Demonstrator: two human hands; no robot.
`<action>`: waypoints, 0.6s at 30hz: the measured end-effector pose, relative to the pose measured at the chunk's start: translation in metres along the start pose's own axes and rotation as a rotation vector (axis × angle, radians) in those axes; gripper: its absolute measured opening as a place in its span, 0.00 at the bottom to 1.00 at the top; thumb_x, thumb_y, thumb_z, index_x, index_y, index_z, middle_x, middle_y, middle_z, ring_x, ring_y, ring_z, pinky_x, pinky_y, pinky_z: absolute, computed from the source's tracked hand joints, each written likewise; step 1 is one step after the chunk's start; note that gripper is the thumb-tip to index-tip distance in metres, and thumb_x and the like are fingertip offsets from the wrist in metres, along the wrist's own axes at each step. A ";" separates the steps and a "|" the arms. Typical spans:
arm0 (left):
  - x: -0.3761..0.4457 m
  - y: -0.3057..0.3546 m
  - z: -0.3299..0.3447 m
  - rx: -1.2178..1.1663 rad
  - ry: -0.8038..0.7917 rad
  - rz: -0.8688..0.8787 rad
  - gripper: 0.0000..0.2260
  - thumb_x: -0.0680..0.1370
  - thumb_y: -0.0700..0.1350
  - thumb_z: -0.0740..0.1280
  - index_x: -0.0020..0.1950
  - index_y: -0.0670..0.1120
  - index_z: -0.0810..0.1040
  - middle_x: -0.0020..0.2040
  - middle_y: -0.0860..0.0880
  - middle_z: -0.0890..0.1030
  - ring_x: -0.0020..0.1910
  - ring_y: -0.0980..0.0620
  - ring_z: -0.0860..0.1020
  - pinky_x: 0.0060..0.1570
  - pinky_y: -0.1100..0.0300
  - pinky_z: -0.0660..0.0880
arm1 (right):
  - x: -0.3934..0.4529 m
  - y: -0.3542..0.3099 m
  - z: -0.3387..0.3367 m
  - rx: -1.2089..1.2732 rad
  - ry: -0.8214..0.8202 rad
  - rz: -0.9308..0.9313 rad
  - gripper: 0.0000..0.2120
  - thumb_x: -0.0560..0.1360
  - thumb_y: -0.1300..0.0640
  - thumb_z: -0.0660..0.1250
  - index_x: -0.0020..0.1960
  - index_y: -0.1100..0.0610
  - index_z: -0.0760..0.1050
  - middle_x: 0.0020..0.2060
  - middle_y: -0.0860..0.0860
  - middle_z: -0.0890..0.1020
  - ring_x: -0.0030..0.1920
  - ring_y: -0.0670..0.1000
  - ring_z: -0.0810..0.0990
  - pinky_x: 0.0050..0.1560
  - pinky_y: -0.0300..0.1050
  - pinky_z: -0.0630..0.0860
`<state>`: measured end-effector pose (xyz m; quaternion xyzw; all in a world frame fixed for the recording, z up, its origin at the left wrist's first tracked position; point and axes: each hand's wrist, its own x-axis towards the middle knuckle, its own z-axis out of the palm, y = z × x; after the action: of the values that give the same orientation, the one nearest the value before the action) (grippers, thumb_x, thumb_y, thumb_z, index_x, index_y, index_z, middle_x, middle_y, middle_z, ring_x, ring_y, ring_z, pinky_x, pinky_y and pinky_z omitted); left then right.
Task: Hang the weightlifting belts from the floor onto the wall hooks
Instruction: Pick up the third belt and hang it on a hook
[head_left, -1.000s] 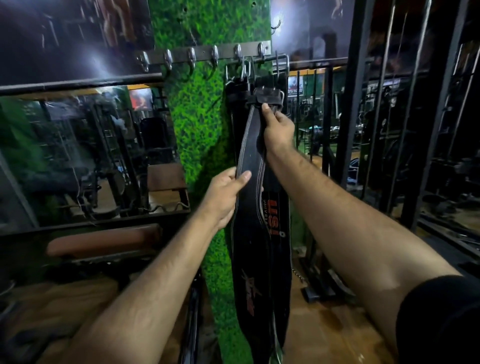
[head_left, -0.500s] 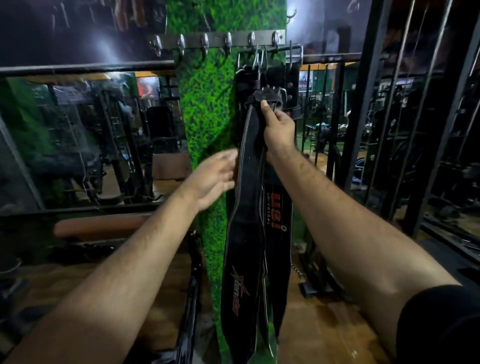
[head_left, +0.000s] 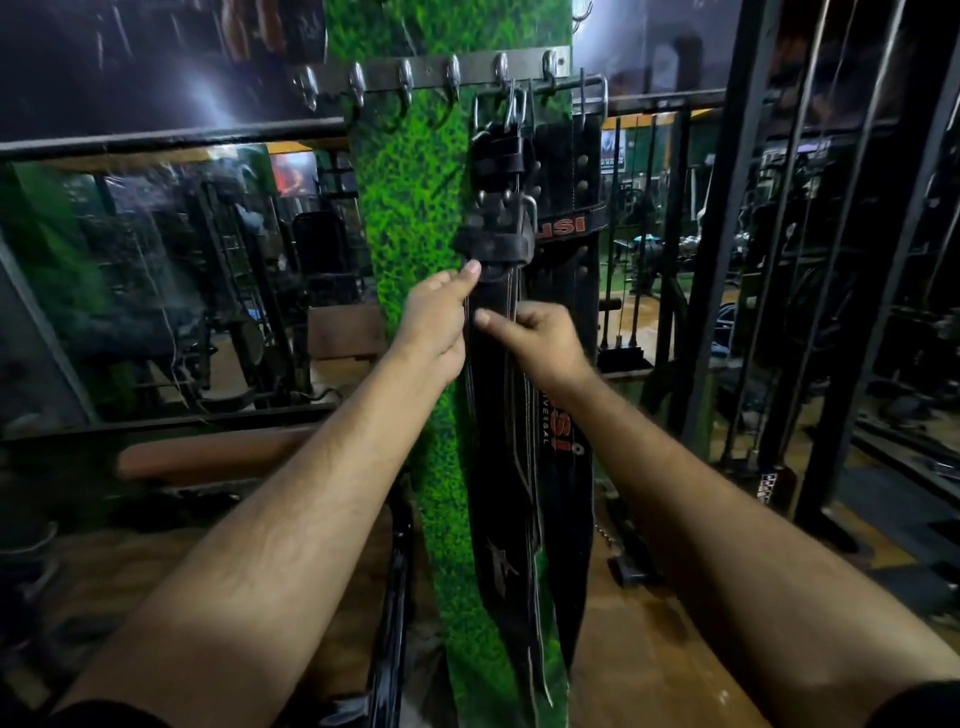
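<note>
Several black weightlifting belts hang down a green turf-covered pillar from the right-hand hooks of a metal hook rail (head_left: 431, 78). The front belt (head_left: 501, 467) has white stitching, and its buckle (head_left: 506, 218) sits high on the pillar. Behind it hangs a belt with red USI lettering (head_left: 563, 441). My left hand (head_left: 439, 325) pinches the front belt's left edge just under the buckle, thumb up on its face. My right hand (head_left: 543, 340) grips the same belt from the right at about the same height, fingers curled.
The hooks on the left part of the rail carry nothing. A mirror wall (head_left: 156, 270) lies to the left, with a padded bench (head_left: 208, 457) below it. Black rack uprights and bars (head_left: 727, 260) stand close on the right. The floor is brown.
My right hand has dropped from the buckle to lower on the front belt. My left hand left the belt, then rose and took its left edge under the buckle. The view moved closer.
</note>
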<state>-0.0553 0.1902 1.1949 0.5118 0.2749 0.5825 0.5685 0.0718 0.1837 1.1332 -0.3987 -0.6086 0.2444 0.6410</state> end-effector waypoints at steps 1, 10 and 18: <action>0.000 0.005 0.000 -0.048 0.029 0.032 0.21 0.80 0.41 0.68 0.68 0.29 0.71 0.66 0.34 0.78 0.68 0.41 0.77 0.70 0.46 0.72 | -0.010 0.010 0.004 -0.056 -0.035 0.015 0.24 0.76 0.60 0.74 0.25 0.54 0.68 0.20 0.41 0.70 0.23 0.38 0.65 0.26 0.33 0.62; 0.011 0.012 -0.032 -0.066 0.198 0.057 0.05 0.82 0.41 0.66 0.47 0.43 0.78 0.49 0.43 0.82 0.58 0.42 0.81 0.66 0.44 0.76 | -0.073 0.097 0.013 -0.304 -0.314 0.293 0.18 0.69 0.45 0.80 0.29 0.54 0.79 0.26 0.43 0.82 0.27 0.41 0.78 0.32 0.42 0.73; 0.017 0.027 -0.038 -0.106 0.249 0.116 0.12 0.80 0.44 0.68 0.54 0.36 0.81 0.55 0.36 0.84 0.58 0.39 0.82 0.64 0.43 0.77 | -0.015 0.021 0.043 -0.238 -0.199 0.022 0.10 0.68 0.41 0.78 0.40 0.46 0.83 0.42 0.47 0.88 0.42 0.45 0.85 0.47 0.47 0.83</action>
<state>-0.0976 0.2105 1.2117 0.4200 0.2820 0.6870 0.5216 0.0310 0.1930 1.1050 -0.4525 -0.6894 0.2158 0.5229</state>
